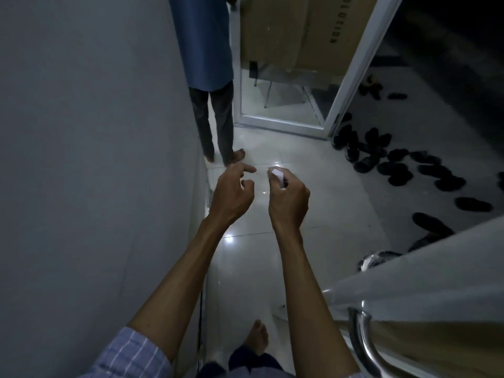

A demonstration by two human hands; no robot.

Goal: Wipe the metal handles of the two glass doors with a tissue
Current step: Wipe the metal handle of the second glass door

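Note:
My right hand (pixel 289 199) pinches a small folded white tissue (pixel 278 176) between thumb and fingers, held out over the tiled floor. My left hand (pixel 231 195) hovers just left of it, fingers curled and apart, holding nothing. A shiny curved metal handle (pixel 364 347) is fixed to the glass door (pixel 425 282) at the lower right, below my right forearm and apart from both hands. A second glass door (pixel 286 77) in a white frame stands open ahead; no handle is visible on it.
A grey wall (pixel 95 159) runs along the left. A person in a blue top (pixel 203 45) stands barefoot ahead by the far door. Several dark sandals (pixel 395 165) lie scattered on the floor at right. A cardboard box (pixel 300 31) shows behind the far glass.

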